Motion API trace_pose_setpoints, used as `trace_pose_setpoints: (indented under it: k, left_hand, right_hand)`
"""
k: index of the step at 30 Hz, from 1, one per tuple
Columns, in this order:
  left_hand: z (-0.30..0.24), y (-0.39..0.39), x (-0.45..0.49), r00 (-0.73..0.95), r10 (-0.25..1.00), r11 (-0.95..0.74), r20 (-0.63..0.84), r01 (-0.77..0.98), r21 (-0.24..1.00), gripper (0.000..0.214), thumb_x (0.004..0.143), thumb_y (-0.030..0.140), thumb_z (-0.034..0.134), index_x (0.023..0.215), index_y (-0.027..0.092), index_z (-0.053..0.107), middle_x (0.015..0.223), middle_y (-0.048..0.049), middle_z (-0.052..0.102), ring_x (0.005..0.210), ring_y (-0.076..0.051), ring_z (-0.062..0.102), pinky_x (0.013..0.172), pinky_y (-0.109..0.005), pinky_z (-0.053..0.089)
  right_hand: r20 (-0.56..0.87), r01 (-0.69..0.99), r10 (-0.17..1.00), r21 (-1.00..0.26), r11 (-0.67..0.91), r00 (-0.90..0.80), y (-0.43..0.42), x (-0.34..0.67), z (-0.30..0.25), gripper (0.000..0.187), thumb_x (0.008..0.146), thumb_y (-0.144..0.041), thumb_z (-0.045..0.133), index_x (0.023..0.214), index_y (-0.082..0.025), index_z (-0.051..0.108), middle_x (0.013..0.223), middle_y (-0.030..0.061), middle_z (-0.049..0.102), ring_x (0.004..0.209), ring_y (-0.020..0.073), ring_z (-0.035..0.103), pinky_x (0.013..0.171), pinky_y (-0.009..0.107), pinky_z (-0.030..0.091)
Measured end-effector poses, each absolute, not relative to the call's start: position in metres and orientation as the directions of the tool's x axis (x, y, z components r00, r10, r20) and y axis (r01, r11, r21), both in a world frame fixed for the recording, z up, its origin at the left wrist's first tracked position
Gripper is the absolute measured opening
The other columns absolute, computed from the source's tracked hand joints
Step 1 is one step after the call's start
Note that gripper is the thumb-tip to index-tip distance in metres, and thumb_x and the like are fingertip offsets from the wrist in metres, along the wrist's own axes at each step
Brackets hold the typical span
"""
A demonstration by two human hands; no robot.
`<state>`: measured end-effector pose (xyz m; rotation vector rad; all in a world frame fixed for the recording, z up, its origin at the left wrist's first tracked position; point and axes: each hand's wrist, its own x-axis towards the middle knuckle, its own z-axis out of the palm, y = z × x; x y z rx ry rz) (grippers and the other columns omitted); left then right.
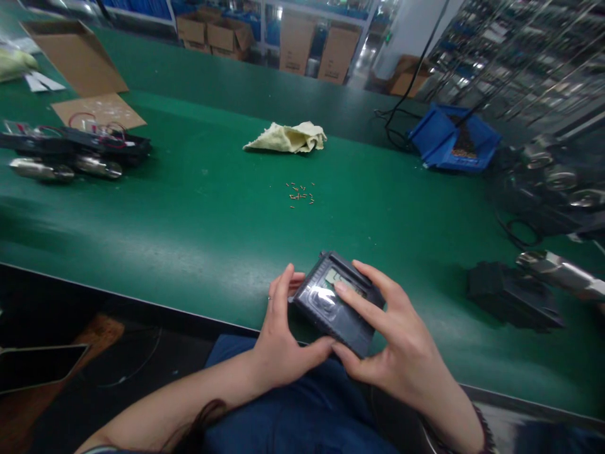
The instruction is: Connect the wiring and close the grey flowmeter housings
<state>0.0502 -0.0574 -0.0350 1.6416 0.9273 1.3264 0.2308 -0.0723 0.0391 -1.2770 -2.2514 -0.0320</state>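
Observation:
Both of my hands grip a dark grey plastic device housing [314,306] with a glossy clear window, tilted at the front edge of the green table. My left hand [282,334] wraps its left side and lower edge, thumb along the bottom. My right hand [397,328] holds the right side, its index finger lying across the window and its thumb at the lower edge. The housing's underside is hidden. Beyond it, several small copper-coloured screws [299,196] lie scattered on the table [212,221].
A crumpled pale yellow cloth [288,139] lies behind the screws. At the back right stands a blue bin [435,142] of small parts. Black housings with metal connectors [558,271] sit at right, similar assemblies [75,154] at left, beside an open cardboard box [78,60].

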Motion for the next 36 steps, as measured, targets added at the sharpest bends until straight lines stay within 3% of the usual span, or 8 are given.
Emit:
trace_pose_setpoints:
  k: [4,7,9,13,16,21,27,36]
  left_hand:
    - [-0.003,-0.04,0.016,0.442,0.887,-0.172,0.133,0.049,0.984,0.065,0.085,0.053,0.053,0.142,0.026,0.036,0.136,-0.012,0.048,0.118,-0.031,0.05,0.098,-0.048,0.043]
    - [0.024,-0.022,0.008,0.597,0.785,0.073,-0.165,0.175,0.982,0.064,0.077,0.052,0.058,0.131,0.018,0.05,0.116,-0.0113,0.061,0.1,-0.029,0.058,0.091,-0.049,0.047]
    - [0.035,-0.018,0.011,0.652,0.728,0.125,-0.215,0.182,0.975,0.06,0.071,0.046,0.063,0.121,0.015,0.055,0.107,-0.0101,0.062,0.092,-0.027,0.06,0.088,-0.047,0.048]
    - [0.027,-0.031,0.013,0.559,0.815,0.033,-0.151,0.216,0.976,0.054,0.067,0.043,0.064,0.112,0.014,0.056,0.1,-0.0096,0.058,0.089,-0.025,0.057,0.088,-0.046,0.047]
    - [0.01,-0.051,0.005,0.531,0.847,-0.104,-0.042,0.242,0.965,0.064,0.067,0.038,0.064,0.125,0.015,0.049,0.109,-0.0111,0.055,0.099,-0.027,0.053,0.093,-0.046,0.044]
    - [-0.001,-0.072,-0.003,0.568,0.819,-0.246,0.079,0.224,0.943,0.066,0.073,0.034,0.064,0.134,0.026,0.039,0.128,-0.0095,0.049,0.117,-0.028,0.047,0.1,-0.048,0.038]
    - [0.01,-0.068,0.006,0.57,0.805,-0.281,0.162,0.126,0.951,0.053,0.07,0.046,0.073,0.115,0.03,0.052,0.108,-0.0035,0.06,0.097,-0.024,0.056,0.086,-0.042,0.046]
    - [0.012,-0.07,0.007,0.554,0.828,-0.201,0.08,0.16,0.966,0.054,0.064,0.043,0.076,0.108,0.024,0.053,0.104,-0.0045,0.057,0.096,-0.024,0.055,0.085,-0.042,0.045]
  right_hand:
    - [0.494,0.764,0.761,-0.259,0.59,-0.42,-0.076,0.222,0.039,0.051,0.078,-0.027,0.061,0.127,-0.02,0.049,0.139,0.0167,0.037,0.122,0.0295,0.044,0.092,0.047,0.048]
    - [0.51,0.721,0.749,-0.312,0.619,-0.423,-0.085,0.218,0.037,0.051,0.075,-0.019,0.062,0.125,-0.022,0.051,0.14,0.0127,0.037,0.126,0.0277,0.041,0.099,0.047,0.044]
    - [0.485,0.679,0.769,-0.396,0.618,-0.417,-0.094,0.218,0.033,0.053,0.075,-0.02,0.062,0.127,-0.024,0.05,0.144,0.0103,0.034,0.131,0.0284,0.036,0.105,0.048,0.039]
    - [0.339,0.482,0.935,-0.806,0.343,-0.1,-0.109,0.22,0.02,0.073,0.081,-0.04,0.062,0.144,-0.028,0.029,0.152,0.0113,0.027,0.134,0.0296,0.039,0.103,0.048,0.044]
    - [0.007,0.207,0.999,-0.978,0.017,-0.048,-0.112,0.219,0.013,0.079,0.077,-0.042,0.068,0.143,-0.025,0.029,0.136,0.0144,0.05,0.114,0.0249,0.059,0.09,0.039,0.054]
    - [-0.128,0.206,0.977,-0.974,-0.091,-0.172,-0.11,0.215,0.014,0.058,0.06,-0.026,0.07,0.115,-0.016,0.055,0.108,0.0103,0.068,0.096,0.0232,0.066,0.083,0.033,0.056]
    - [-0.066,0.315,0.983,-0.949,-0.009,-0.17,-0.114,0.217,0.01,0.059,0.056,-0.025,0.071,0.113,-0.017,0.057,0.103,0.0067,0.07,0.084,0.0191,0.067,0.08,0.03,0.056]
    - [-0.017,0.314,0.981,-0.948,0.046,-0.194,-0.112,0.219,0.007,0.063,0.057,-0.02,0.072,0.117,-0.018,0.055,0.103,0.006,0.071,0.081,0.0171,0.069,0.077,0.027,0.057]
